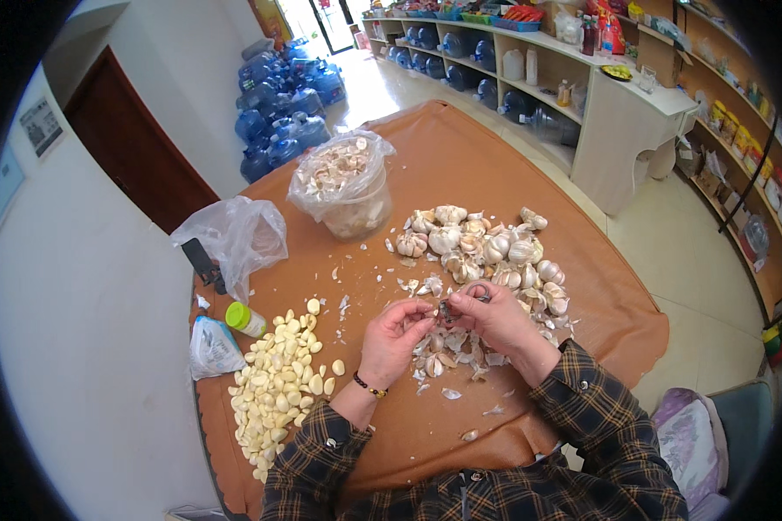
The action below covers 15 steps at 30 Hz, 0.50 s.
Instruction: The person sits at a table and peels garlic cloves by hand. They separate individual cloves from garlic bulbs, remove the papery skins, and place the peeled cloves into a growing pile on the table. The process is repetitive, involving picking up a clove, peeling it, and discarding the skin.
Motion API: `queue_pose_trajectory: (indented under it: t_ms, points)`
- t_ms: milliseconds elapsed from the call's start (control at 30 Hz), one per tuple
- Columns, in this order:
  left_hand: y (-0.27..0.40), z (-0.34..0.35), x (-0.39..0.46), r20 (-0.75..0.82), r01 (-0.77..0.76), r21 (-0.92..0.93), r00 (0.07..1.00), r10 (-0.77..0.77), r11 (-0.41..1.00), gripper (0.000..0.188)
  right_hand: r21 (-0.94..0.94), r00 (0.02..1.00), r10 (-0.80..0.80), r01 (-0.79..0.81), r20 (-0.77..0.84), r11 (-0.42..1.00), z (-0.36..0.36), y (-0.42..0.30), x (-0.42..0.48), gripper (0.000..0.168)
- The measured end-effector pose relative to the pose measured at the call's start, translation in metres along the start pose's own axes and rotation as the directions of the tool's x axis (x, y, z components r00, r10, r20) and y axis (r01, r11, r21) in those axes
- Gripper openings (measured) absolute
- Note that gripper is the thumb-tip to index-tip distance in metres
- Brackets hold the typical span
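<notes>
Between the thumb and fingers of my left hand (pixel 401 332) is a small garlic clove (pixel 434 313), partly hidden by the fingertips. My right hand (pixel 495 319) grips a small dark metal tool (pixel 448 311) with a ring handle, its tip touching or close to the clove; its exact kind is unclear. Beneath both hands lie loose cloves and papery garlic skins (pixel 456 342). Just beyond my right hand is a heap of whole and broken garlic bulbs (pixel 495 247). To the left of my left hand spreads a pile of peeled garlic cloves (pixel 280 384).
A plastic-lined tub (pixel 358 202) of garlic skins stands at the back of the brown-covered table (pixel 456 156). Along the left edge are a clear plastic bag (pixel 247 234), a black stand (pixel 202 260), a green-lidded jar (pixel 244 319) and a white packet (pixel 214 348). A cushioned chair (pixel 691 436) is at right.
</notes>
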<state>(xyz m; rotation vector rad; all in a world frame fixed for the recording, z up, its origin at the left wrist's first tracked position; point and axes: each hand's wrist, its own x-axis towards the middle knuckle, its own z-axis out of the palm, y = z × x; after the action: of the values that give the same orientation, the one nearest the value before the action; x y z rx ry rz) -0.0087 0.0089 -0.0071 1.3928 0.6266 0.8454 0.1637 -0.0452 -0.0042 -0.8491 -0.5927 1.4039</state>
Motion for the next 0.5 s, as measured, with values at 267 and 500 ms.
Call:
queue_pose_trajectory:
  t_ms: [267,500]
  points:
    - [-0.01,0.003,-0.002,-0.026,-0.342,0.503,0.912,0.409,0.794,0.015,-0.228,0.999,-0.051,0.05,0.0,0.972,0.001,0.008,-0.001,0.015]
    - [-0.008,0.005,-0.005,-0.095,-0.333,0.39,0.913,0.397,0.859,0.012,-0.093,0.999,-0.024,0.019,-0.046,0.995,0.007,0.007,-0.002,0.013]
